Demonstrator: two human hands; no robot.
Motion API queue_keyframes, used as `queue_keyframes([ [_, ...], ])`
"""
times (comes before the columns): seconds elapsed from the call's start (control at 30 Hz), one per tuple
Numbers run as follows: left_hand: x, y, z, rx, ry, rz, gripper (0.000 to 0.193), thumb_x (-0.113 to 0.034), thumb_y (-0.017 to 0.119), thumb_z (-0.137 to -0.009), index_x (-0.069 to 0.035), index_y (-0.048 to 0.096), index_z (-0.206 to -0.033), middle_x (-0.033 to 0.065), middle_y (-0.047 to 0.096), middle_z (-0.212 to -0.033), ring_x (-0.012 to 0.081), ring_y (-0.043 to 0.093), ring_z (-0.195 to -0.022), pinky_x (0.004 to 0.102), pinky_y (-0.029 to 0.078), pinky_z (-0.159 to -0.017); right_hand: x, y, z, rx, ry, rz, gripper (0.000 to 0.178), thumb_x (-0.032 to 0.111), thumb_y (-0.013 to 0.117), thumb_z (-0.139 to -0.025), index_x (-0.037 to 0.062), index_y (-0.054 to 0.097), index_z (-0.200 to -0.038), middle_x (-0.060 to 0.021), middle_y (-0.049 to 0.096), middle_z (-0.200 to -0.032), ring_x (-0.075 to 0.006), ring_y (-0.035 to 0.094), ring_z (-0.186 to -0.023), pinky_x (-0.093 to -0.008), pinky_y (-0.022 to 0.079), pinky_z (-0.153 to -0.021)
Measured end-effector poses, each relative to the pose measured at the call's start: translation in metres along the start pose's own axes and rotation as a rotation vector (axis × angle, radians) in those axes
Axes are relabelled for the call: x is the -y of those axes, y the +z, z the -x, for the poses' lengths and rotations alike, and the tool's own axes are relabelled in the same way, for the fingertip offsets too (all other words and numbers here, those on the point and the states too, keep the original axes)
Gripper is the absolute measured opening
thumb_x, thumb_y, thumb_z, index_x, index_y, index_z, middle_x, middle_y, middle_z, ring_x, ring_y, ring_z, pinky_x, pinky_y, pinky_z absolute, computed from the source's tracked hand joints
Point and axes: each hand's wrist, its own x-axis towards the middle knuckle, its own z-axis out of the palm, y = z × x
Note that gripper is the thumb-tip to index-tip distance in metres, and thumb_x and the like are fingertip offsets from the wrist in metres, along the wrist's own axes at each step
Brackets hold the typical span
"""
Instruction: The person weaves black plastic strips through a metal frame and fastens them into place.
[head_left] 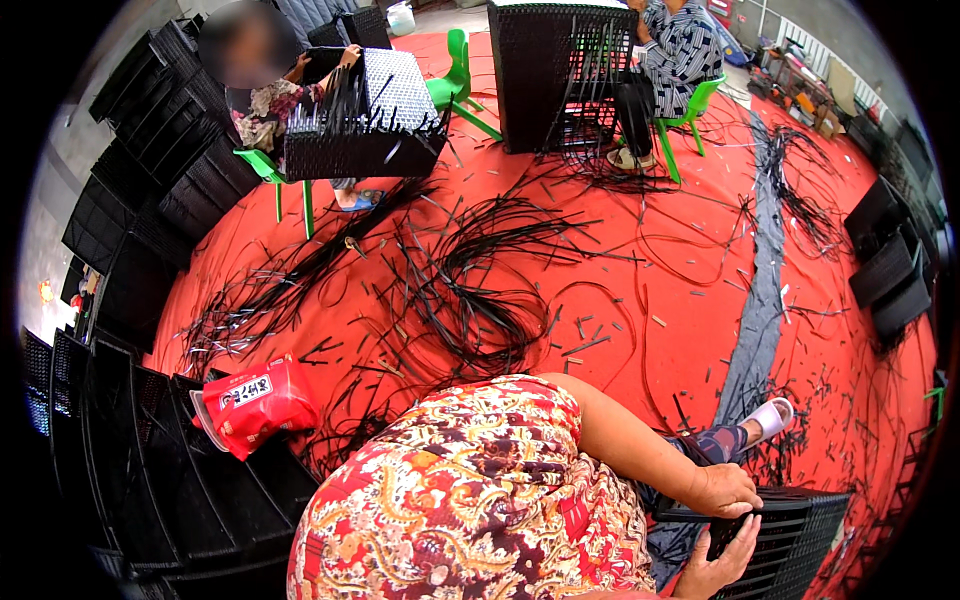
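At the lower right, a black woven frame [795, 540] with open slats lies beside my legs. My left hand [728, 490] is closed at its near upper corner, fingertips pressed onto the rim. Just below, my right hand [722, 562] grips the same edge, its fingers long against the rim and its thumb apart. The fingertips of both hands almost meet there. Any strip between them is too small to make out. My patterned clothing [470, 490] fills the lower middle, and my foot in a pale slipper [770, 420] shows beyond the frame.
Black strips [480, 290] lie in tangled bundles across the red floor covering [610, 270]. A red bag [260, 405] rests on stacked black woven pieces [190, 480] at left. Two people sit on green chairs [455, 75] with large black woven boxes [545, 80]. A grey cloth strip [760, 270] crosses the right.
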Motion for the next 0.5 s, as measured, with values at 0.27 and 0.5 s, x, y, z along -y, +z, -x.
queue_keyframes([
  [0.27, 0.0, 0.0023, 0.001, 0.002, -0.029, 0.024, 0.027, -0.019, 0.051, -0.081, -0.003, 0.062, -0.1, 0.0143, 0.062, -0.086, 0.0312, 0.058, -0.081, 0.0403, 0.046, -0.07, 0.0043, -0.004, -0.0025, 0.029, 0.028, -0.014, 0.06, 0.039, 0.063, -0.078, 0.0009, 0.05, -0.123, -0.0186, 0.053, -0.122, -0.0329, 0.052, -0.109, -0.0393, 0.041, -0.093],
  [0.5, -0.0003, 0.0005, 0.0013, 0.007, -0.051, 0.056, 0.028, -0.019, 0.05, -0.08, -0.003, 0.062, -0.1, 0.0147, 0.062, -0.086, 0.0318, 0.058, -0.081, 0.0406, 0.046, -0.07, 0.0018, -0.0025, -0.0022, 0.032, 0.024, -0.035, 0.06, 0.039, 0.063, -0.078, 0.0009, 0.049, -0.123, -0.0189, 0.053, -0.122, -0.0334, 0.052, -0.109, -0.04, 0.041, -0.093],
])
